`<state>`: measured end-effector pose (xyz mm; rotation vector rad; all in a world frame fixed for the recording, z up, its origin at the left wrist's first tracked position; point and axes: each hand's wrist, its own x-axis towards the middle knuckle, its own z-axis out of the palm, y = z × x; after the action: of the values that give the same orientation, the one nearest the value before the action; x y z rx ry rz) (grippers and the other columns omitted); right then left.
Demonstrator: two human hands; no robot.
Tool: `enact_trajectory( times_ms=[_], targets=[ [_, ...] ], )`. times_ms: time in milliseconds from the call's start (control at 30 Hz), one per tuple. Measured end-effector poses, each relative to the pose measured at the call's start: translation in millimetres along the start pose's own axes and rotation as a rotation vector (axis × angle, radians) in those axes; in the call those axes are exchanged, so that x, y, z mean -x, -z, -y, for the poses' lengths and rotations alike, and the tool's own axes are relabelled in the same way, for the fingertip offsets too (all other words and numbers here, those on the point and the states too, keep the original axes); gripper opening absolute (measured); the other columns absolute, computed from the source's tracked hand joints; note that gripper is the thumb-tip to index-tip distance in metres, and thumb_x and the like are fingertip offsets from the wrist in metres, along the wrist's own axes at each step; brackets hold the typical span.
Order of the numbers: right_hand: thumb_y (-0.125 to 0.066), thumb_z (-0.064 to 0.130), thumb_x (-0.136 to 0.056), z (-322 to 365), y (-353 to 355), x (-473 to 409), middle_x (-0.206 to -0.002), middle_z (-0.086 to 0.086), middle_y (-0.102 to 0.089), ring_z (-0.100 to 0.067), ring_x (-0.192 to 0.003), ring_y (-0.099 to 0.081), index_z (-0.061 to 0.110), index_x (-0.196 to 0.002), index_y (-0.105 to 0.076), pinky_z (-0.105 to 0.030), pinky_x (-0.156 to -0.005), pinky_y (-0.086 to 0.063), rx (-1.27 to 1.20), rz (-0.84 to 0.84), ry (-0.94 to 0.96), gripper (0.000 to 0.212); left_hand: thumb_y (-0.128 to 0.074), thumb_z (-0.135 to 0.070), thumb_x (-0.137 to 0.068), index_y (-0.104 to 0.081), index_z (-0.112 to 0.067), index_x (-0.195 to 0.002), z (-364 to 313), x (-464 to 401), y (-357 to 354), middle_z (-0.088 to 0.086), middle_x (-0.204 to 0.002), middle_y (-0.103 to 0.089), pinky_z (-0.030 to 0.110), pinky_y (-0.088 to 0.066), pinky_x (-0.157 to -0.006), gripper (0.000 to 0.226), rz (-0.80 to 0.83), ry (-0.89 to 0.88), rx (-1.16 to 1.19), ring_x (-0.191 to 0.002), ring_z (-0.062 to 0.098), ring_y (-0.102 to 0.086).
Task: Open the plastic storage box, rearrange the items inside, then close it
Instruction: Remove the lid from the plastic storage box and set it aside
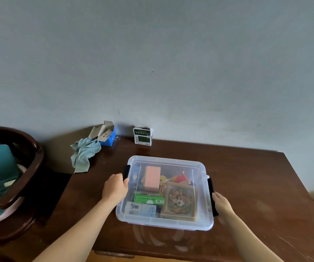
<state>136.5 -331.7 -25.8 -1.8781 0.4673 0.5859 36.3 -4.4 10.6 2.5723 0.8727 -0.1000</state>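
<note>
left hand (115,188) fingers curled round the black latch (126,172), right hand (222,203) gripping the other latch (211,188), lid still on the clear storage box (164,222) near the table's (265,186) front edge, blue carton (109,137) and rag (84,154) at the back left corner

The plastic storage box (164,192) sits on the worktop (256,186), lid on, with the left hand (115,189) at its left latch (126,172) and the right hand (222,203) at its right latch (212,195). Behind it, against the wall, stands a small carton (143,136). Left of that carton sits an open box (107,134), with a cloth (85,154) draped off the worktop's left edge. A chair (14,176) stands further left.
</note>
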Motion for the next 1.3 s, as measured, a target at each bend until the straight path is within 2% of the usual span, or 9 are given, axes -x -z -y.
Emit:
enact_trajectory(
  times_ms=[200, 333, 400, 500, 667, 833, 933, 1100, 1300],
  targets=[
    [-0.036, 0.020, -0.098, 1, -11, 8, -0.083, -0.009, -0.054, -0.024, -0.071, -0.051, 0.011, -0.087, -0.054, -0.033, -0.068, -0.036, 0.055, -0.100, 0.045, 0.023, -0.036, -0.021, -0.101, -0.049, -0.009, -0.079, 13, 0, -2, 0.016, -0.100, -0.063, 0.034, -0.042, -0.068, 0.028, 0.055, 0.093, 0.018, -0.082, 0.028, -0.058],
    [-0.045, 0.021, -0.097, 0, -9, 23, -0.127, -0.007, -0.055, -0.027, -0.118, -0.050, 0.012, -0.130, -0.051, -0.040, -0.097, -0.041, 0.180, -0.305, 0.237, 0.035, -0.035, -0.017, -0.102, -0.046, -0.005, -0.134, 23, 0, -7, 0.017, -0.136, -0.049, 0.036, -0.041, -0.097, 0.036, 0.118, 0.147, 0.146, -0.122, 0.031, -0.050],
    [-0.044, 0.016, -0.094, 0, -8, 27, -0.120, -0.007, -0.060, -0.024, -0.111, -0.053, 0.014, -0.119, -0.061, -0.038, -0.093, -0.043, 0.235, -0.275, 0.297, 0.031, -0.041, -0.020, -0.101, -0.034, -0.011, -0.145, 23, 3, -6, 0.017, -0.141, -0.041, 0.040, -0.039, -0.101, 0.046, 0.064, 0.143, 0.201, -0.128, 0.033, -0.043],
    [-0.043, 0.013, -0.090, -2, -12, 30, -0.078, -0.010, -0.065, -0.019, -0.070, -0.051, 0.004, -0.081, -0.064, -0.031, -0.062, -0.038, 0.269, -0.199, 0.300, 0.025, -0.045, -0.026, -0.098, -0.051, -0.013, -0.132, 24, 12, -8, 0.016, -0.128, -0.050, 0.040, -0.045, -0.094, 0.037, -0.080, 0.089, 0.176, -0.117, 0.031, -0.049],
    [-0.044, 0.011, -0.087, 3, -20, 39, -0.044, 0.007, -0.034, -0.013, -0.048, -0.026, 0.013, -0.057, -0.043, -0.027, -0.051, -0.020, 0.229, -0.214, 0.244, 0.030, -0.052, -0.027, -0.097, -0.053, -0.008, -0.132, 14, 33, -13, 0.013, -0.123, -0.058, 0.027, -0.043, -0.080, 0.041, 0.062, 0.067, 0.356, -0.109, 0.026, -0.058],
    [-0.043, 0.005, -0.088, 9, -30, 55, -0.067, 0.000, -0.057, -0.015, -0.063, -0.048, 0.013, -0.078, -0.057, -0.031, -0.060, -0.039, 0.086, -0.277, 0.275, 0.019, -0.061, -0.011, -0.091, -0.063, -0.006, -0.121, 8, 37, 5, 0.002, -0.116, -0.064, 0.021, -0.045, -0.077, 0.030, 0.153, 0.127, 0.775, -0.102, 0.015, -0.058],
    [-0.052, 0.019, -0.095, 27, -31, 67, -0.092, 0.005, -0.065, -0.017, -0.085, -0.062, 0.018, -0.105, -0.055, -0.038, -0.079, -0.052, -0.057, -0.309, 0.300, 0.011, -0.061, -0.011, -0.091, -0.063, -0.007, -0.122, 0, 40, 14, 0.008, -0.128, -0.059, 0.021, -0.043, -0.086, 0.031, 0.212, 0.106, 0.823, -0.118, 0.020, -0.053],
    [-0.061, 0.014, -0.092, 68, -10, 87, -0.073, -0.002, -0.072, -0.009, -0.057, -0.066, 0.003, -0.099, -0.066, -0.020, -0.054, -0.053, -0.314, -0.081, 0.428, 0.015, -0.059, -0.010, -0.092, -0.058, -0.017, -0.124, 6, 35, 31, 0.008, -0.134, -0.053, 0.030, -0.039, -0.096, 0.032, 0.095, 0.089, 0.941, -0.122, 0.016, -0.047],
    [-0.065, 0.018, -0.088, 105, 4, 130, -0.089, 0.000, -0.074, -0.012, -0.078, -0.070, 0.025, -0.096, -0.068, -0.017, -0.066, -0.053, -0.492, -0.100, 0.832, 0.011, -0.049, -0.018, -0.099, -0.052, -0.016, -0.128, -27, 16, 62, 0.006, -0.127, -0.055, 0.026, -0.045, -0.080, 0.030, 0.105, 0.061, 1.237, -0.110, 0.015, -0.054]
  ],
)
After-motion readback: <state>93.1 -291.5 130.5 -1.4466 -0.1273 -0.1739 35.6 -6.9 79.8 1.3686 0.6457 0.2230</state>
